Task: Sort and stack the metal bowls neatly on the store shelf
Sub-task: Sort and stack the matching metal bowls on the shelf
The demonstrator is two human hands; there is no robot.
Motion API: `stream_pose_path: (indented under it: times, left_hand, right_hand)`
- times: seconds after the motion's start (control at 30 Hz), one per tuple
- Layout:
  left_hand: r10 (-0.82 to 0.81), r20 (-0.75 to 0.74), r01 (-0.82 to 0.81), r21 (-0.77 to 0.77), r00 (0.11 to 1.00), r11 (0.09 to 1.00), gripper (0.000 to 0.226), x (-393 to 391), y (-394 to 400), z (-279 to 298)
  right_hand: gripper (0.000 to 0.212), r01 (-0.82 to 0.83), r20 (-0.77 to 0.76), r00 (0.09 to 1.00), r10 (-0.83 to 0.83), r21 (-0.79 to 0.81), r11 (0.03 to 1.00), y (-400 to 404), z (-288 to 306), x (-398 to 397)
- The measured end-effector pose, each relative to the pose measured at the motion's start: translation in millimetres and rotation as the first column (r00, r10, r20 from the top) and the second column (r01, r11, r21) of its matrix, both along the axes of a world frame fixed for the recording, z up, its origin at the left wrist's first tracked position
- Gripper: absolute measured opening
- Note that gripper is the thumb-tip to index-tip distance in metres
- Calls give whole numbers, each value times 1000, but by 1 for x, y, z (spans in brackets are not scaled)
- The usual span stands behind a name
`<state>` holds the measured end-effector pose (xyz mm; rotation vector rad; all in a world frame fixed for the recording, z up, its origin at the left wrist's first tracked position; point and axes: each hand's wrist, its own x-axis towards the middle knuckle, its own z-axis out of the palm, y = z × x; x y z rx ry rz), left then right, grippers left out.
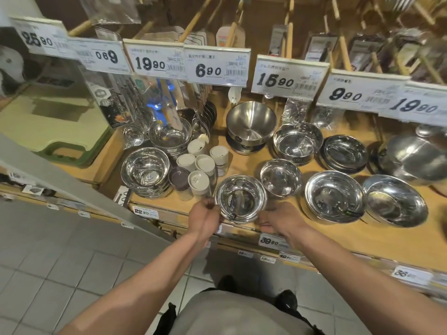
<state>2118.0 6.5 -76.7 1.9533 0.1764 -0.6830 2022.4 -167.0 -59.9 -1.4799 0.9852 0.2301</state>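
Bowls: small steel bowl [240, 199] sitting at shelf [338, 238] near edge, centre. Left hand [205, 217] is pinching its left rim; right hand [280, 220] is cupping right side, finger detail blurred. Step: placing/aligning. Next, prob. nesting it w/ same-size bowl [281, 177] just behind-right.

Setting: a shop, housewares aisle. Evidence: wooden shelf [242, 165] stocked with many steel bowls [335, 197]; row of printed price tags [216, 65] with barcodes hung above; smaller price labels [272, 241] along the shelf edge; packaged utensils [319, 48] hung on pegs; tiled floor [60, 262].
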Motion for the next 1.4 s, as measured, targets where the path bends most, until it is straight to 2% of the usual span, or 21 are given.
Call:
stream_pose_path:
  times: [0.17,0.27,0.4,0.47,0.6,0.67,0.77,0.93,1.2,1.4]
  left_hand:
    - [69,-95,-74,-52,993,996,16,-1,-2,5]
    - [93,-135,-101,-54,987,993,8,2,-3,7]
    - [76,-134,-82,-42,988,996,15,3,-4,7]
    - [63,-129,-68,-37,990,997,19,3,-5,8]
    - [56,-143,-62,-38,988,997,27,6,-6,7]
    - [79,-153,-88,-57,985,994,23,6,-7,7]
    - [111,-164,-127,-91,980,988,24,7,-7,5]
    - [86,-141,-96,-69,986,993,25,9,-7,2]
    - [69,-125,-79,-74,990,994,17,9,-4,-5]
    - [82,-146,-96,-97,986,991,17,9,-4,-7]
  right_hand:
    - [6,-11,-40,999,5,-136,991,2,2,4]
    - [11,5,-17,1000,-8,-177,984,4,0,4]
    - [11,16,19,1000,-13,-193,981,6,2,0]
    - [11,8,28,1000,-1,-253,967,8,4,1]
    - [13,-96,-46,995,84,-533,841,13,7,5]
    - [16,-101,-76,995,70,-587,803,15,8,8]
    - [18,-101,-105,993,46,-610,786,16,12,14]
    - [17,-90,-95,995,37,-647,757,13,18,20]
    - [8,-129,-124,990,63,-636,761,10,13,21]
    - [22,-127,-113,991,72,-634,763,8,8,20]
